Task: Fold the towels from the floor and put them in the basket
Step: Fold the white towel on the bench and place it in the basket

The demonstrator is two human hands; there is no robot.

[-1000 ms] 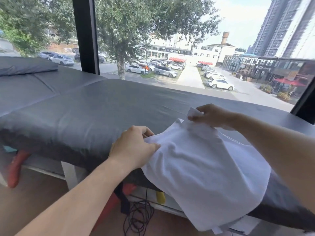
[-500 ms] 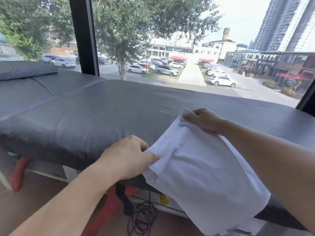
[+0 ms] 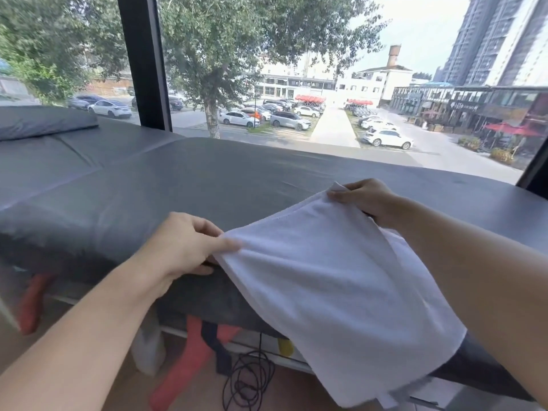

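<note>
A white towel (image 3: 335, 292) hangs doubled over the near edge of a grey padded table (image 3: 178, 191), its lower end drooping toward the floor. My left hand (image 3: 181, 247) pinches the towel's near left corner at the table's front edge. My right hand (image 3: 367, 200) grips the far corner, resting on the table top. Both hands hold the towel's upper edge stretched between them. No basket is in view.
A grey pillow (image 3: 41, 123) lies at the table's far left. Under the table are red objects (image 3: 184, 369), a coiled black cable (image 3: 249, 381) and a yellow item (image 3: 286, 347). A large window with a black post (image 3: 145, 63) stands right behind the table.
Both hands have slid the towel's upper edge a little further onto the table and pulled it straighter. The view has shifted slightly.
</note>
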